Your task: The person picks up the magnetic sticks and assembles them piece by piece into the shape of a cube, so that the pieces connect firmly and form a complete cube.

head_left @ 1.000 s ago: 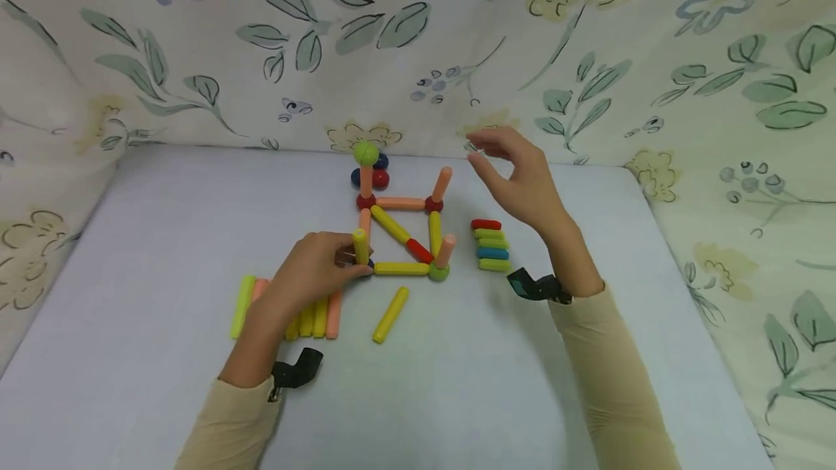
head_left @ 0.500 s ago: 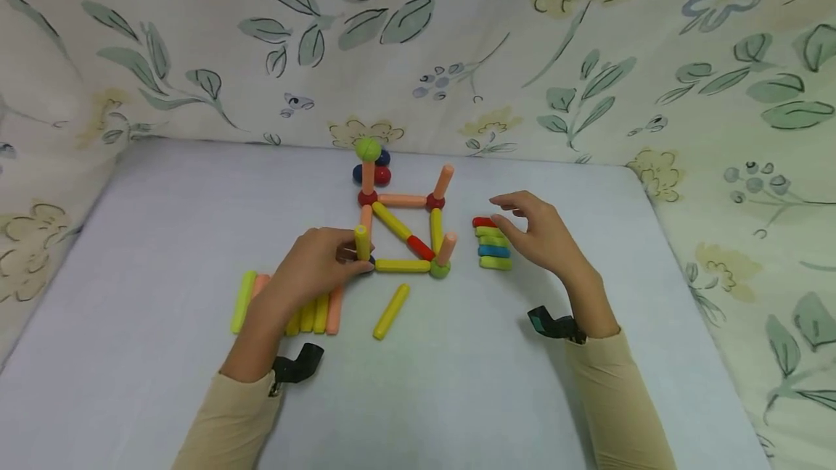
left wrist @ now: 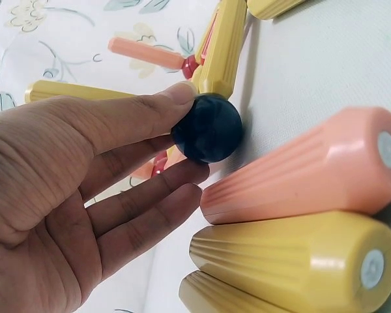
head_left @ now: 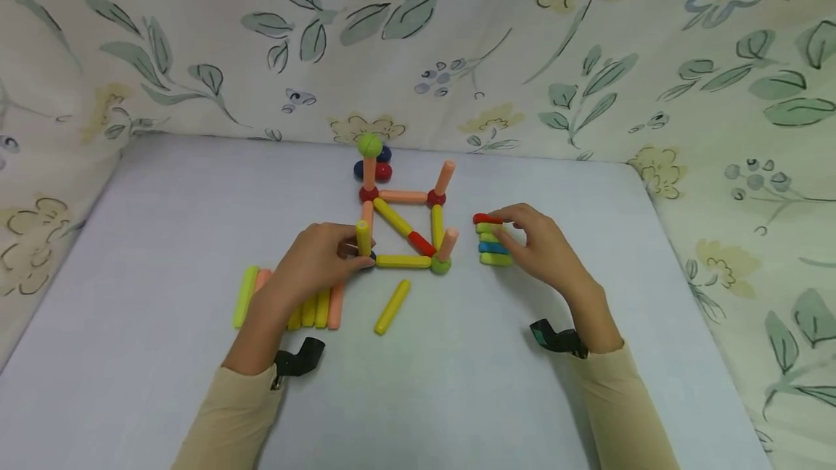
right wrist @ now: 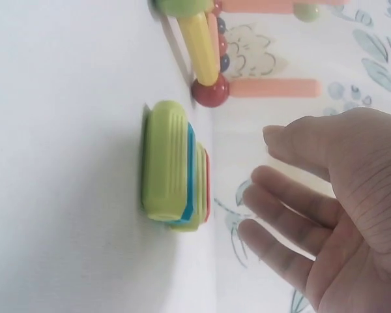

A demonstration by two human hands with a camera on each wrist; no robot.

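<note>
I pinched the blue ball (left wrist: 212, 130) in my left fingers (left wrist: 150, 222); my right fingers (right wrist: 296, 193) hung parted just beside the short rods (right wrist: 166, 163), toward the desk's right edge (head_left: 682, 310).

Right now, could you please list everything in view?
Rod frame: one, multicoloured, centre
Loose balls: three visible, two dark blue, one red, behind frame
Short rods: five, three green, one blue, one red, right of frame
Lone rod: one, yellow, in front of frame
Rod row: count partly hidden, green, coral, yellow, left
Table: one, white, underneath
Floral cloth: one visible, pale, behind
Devices: two, black, on wrists
Sleeves: two, beige, near edge
Left hand: one, pinching corner ball
Right hand: one, beside short rods
</note>
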